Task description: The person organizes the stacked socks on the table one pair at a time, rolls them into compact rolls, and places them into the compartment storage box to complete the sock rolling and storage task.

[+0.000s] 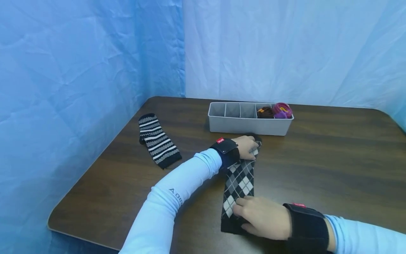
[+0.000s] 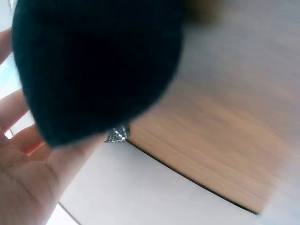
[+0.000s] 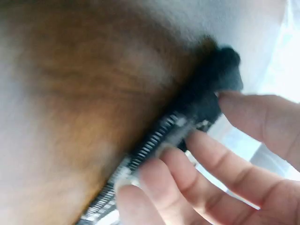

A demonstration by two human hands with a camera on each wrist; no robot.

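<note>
A black, grey and white argyle sock (image 1: 242, 181) lies lengthwise on the table in the head view. At its far dark end, my left hand (image 1: 246, 147) grips the fabric. The dark sock end (image 2: 98, 70) looms close in the left wrist view, hiding part of that hand. Over the near black cuff (image 1: 231, 225) rests my right hand (image 1: 264, 217), its fingers loosely bent on the fabric. In the right wrist view, the fingertips touch the patterned part and the thumb (image 3: 253, 115) lies against the dark cuff. A striped black-and-white sock (image 1: 160, 141) lies to the left.
A grey divided box (image 1: 248, 125) stands beyond the left hand. Its right compartments hold a brown bundle (image 1: 265, 112) and a pink and purple bundle (image 1: 282, 110). Blue sheeting (image 1: 95, 63) hangs behind the brown table (image 1: 333, 158).
</note>
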